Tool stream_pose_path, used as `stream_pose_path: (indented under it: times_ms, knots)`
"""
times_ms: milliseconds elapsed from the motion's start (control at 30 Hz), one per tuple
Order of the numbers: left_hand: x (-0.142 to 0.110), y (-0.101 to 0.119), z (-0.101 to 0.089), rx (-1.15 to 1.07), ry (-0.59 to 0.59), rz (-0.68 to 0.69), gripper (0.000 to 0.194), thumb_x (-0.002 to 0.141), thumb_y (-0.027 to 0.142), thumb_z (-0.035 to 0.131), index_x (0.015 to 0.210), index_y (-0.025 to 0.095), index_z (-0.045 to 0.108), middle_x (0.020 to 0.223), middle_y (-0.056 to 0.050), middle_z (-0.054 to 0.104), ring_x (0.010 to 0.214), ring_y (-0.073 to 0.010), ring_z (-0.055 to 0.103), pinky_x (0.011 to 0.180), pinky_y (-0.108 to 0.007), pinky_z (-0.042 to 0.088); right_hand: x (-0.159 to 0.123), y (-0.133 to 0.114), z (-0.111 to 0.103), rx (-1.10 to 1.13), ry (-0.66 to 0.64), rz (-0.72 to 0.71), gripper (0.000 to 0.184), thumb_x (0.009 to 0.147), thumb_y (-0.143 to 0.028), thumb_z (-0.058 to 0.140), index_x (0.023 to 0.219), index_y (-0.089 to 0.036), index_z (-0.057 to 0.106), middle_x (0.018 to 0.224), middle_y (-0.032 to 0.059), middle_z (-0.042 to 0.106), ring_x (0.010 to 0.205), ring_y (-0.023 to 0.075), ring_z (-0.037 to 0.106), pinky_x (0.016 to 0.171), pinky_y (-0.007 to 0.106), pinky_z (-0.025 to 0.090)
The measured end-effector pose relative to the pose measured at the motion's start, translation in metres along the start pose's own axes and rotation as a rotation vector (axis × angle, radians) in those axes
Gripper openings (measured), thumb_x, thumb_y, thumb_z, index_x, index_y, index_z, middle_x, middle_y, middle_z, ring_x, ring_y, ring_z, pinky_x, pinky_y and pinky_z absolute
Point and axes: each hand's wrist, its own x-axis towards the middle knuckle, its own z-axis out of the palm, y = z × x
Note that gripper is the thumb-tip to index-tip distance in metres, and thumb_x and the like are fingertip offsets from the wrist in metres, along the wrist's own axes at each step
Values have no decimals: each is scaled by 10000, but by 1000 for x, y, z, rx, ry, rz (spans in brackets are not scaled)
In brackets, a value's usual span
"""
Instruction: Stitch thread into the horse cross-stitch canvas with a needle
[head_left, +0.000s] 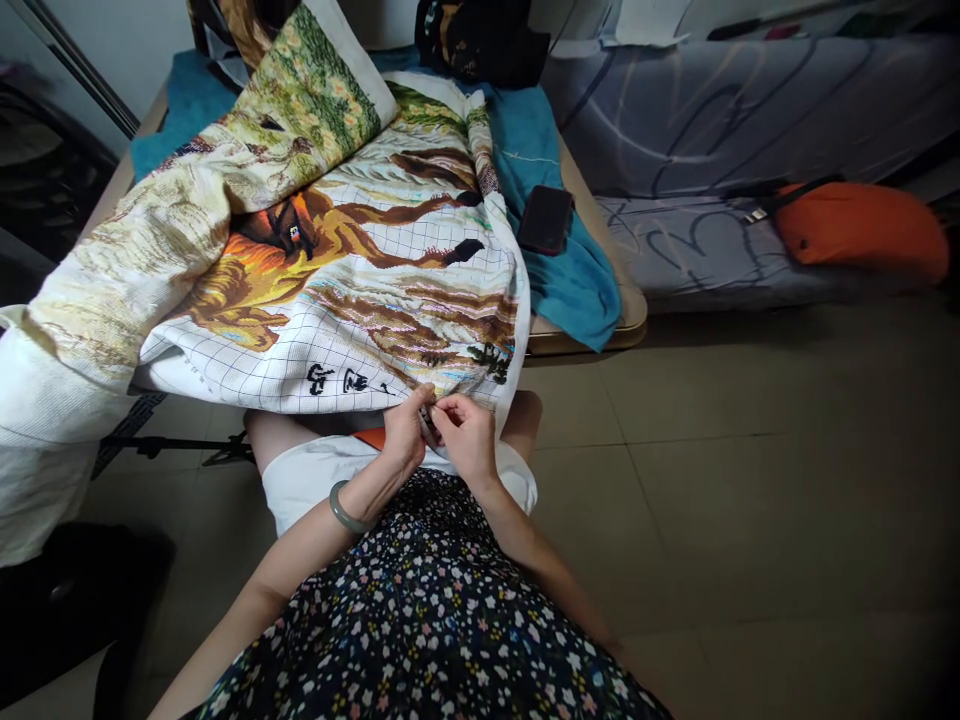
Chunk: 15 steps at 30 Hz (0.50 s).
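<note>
A large cross-stitch fabric (352,320) spreads from the low table onto my lap, with brown and orange horse shapes, a printed grid and black characters along its near edge. My left hand (405,432) wears a grey-green bangle (348,508) and grips the near edge of the fabric between thumb and fingers. Close beside it, my right hand (466,436) is closed in a pinch at the same edge. Whatever sits between its fingertips is too small to make out. The fabric's left part is folded over in a thick roll (165,240).
A teal cloth (577,295) covers the low table, and a dark phone (546,220) lies on it. Behind stands a black bag (480,40). To the right, a grey patterned sofa (697,130) holds an orange bag (862,235). A thin black stand (180,443) is at the left.
</note>
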Motion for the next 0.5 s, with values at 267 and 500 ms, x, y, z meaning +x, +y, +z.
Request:
stream_pose_path:
  times_ms: [267, 500]
  knots:
    - [2, -1, 3, 8, 15, 40, 338, 524, 236, 829, 793, 162, 638, 635, 28, 606, 666, -135, 606, 668, -259, 457, 0, -5, -3, -208, 9, -144, 161, 825, -230, 519, 695, -188, 605, 652, 14, 640, 591, 140, 577, 604, 248, 446]
    - [1, 1, 5, 3, 33, 39, 328, 494, 228, 823, 741, 161, 617, 623, 30, 589, 670, -137, 593, 671, -264, 450, -1, -6, -3, -188, 18, -156, 166, 835, -229, 535, 691, -188, 607, 650, 9, 642, 586, 137, 573, 609, 245, 439]
